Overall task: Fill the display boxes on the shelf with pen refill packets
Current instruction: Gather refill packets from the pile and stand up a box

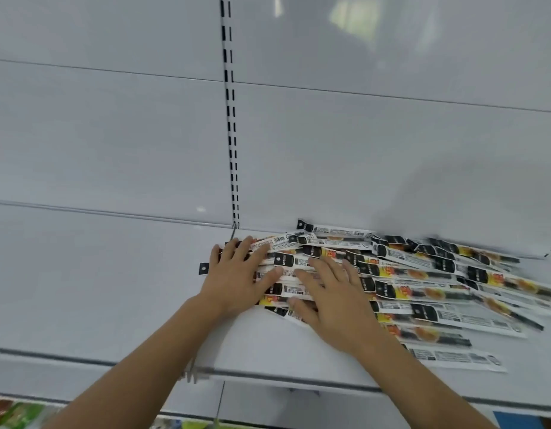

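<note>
A loose heap of long, flat pen refill packets (423,286), white with black and yellow ends, lies spread across the white shelf (113,289), from the middle to the right. My left hand (237,277) rests flat on the heap's left end, fingers spread over the packet tips. My right hand (333,295) lies flat beside it on the packets, fingers apart and pointing up and left. Neither hand is closed around a packet. No display box is in view.
A slotted upright (229,119) runs down the white back panel to the shelf joint. The shelf's front edge (268,374) crosses below my forearms. Coloured goods (11,413) show on a lower level at the bottom left.
</note>
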A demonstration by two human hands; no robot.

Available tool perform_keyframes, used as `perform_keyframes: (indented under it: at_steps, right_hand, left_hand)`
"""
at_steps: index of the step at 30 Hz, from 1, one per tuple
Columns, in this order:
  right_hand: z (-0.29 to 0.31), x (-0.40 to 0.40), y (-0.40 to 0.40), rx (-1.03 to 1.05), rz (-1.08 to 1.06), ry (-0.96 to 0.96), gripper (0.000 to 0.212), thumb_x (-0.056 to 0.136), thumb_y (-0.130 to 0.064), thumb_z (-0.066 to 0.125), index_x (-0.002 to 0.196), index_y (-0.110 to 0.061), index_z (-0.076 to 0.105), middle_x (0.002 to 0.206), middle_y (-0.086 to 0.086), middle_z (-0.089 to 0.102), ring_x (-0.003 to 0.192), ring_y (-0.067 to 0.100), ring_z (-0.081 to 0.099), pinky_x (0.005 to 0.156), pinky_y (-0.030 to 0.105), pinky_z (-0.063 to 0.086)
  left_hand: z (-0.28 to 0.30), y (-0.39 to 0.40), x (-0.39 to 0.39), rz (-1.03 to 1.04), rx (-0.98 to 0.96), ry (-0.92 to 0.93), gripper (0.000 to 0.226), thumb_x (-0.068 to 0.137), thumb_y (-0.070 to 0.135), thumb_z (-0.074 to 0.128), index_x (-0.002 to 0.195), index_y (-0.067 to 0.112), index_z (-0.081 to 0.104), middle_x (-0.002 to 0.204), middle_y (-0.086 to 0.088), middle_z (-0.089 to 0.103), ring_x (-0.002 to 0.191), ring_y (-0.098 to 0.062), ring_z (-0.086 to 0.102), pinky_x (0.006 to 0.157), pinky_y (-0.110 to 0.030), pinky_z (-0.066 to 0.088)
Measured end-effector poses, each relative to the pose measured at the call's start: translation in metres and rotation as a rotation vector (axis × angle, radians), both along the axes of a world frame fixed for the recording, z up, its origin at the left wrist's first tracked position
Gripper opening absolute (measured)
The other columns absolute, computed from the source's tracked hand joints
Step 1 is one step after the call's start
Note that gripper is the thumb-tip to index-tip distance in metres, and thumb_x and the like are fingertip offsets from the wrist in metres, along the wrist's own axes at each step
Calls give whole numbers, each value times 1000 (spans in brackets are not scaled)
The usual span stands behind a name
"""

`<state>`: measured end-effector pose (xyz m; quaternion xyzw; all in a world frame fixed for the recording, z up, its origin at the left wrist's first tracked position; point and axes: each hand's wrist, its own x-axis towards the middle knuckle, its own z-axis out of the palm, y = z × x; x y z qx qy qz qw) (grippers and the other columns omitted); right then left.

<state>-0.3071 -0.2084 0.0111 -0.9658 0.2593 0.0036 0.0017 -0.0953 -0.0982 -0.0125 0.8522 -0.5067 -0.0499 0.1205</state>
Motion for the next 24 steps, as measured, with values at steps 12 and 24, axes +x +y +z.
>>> perform_keyframes:
  at_steps: [12, 24]
  right_hand:
    - [1, -109, -19, 7, -322, 48, 105, 75, -102, -3, 163, -46, -10, 173, 3, -22, 158, 37, -22, 127, 63, -4]
    - [-9, -81, -33, 71, -149, -164, 93, 92, -90, 17, 166, -33, 19, 175, -4, 7, 162, 19, -2, 130, 55, 9]
  left_hand:
    - [9, 11, -38, 164, 11, 46, 111, 70, 105, 1, 165, 46, 9, 177, -3, 4, 162, -29, -6, 127, -61, 1]
    - [-4, -33, -56, -58, -193, 82, 103, 83, 92, 26, 165, 31, 26, 175, -6, 16, 162, -25, -4, 132, -50, 10]
